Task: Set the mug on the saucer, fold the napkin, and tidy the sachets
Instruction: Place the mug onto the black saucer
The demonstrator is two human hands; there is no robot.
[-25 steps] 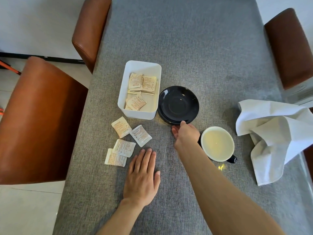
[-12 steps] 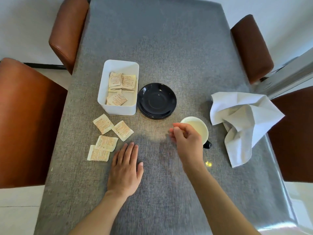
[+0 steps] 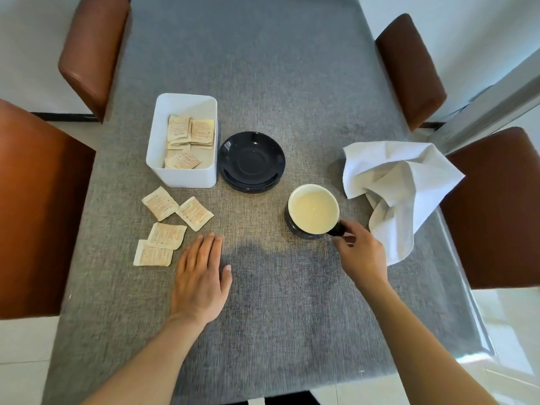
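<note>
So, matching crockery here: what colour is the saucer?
Glossy black or very dark navy; the saucer shows in the head view.

Grey woven-cloth table point(image 3: 292, 68) running 6 to 12 o'clock. Four brown leather chairs — 9 o'clock point(image 3: 38, 206), 11 o'clock point(image 3: 93, 48), 1 o'clock point(image 3: 409, 68), 3 o'clock point(image 3: 493, 206). White walls point(image 3: 32, 48), dark skirting, pale floor tiles point(image 3: 20, 361) — bright daylight at right.
</note>
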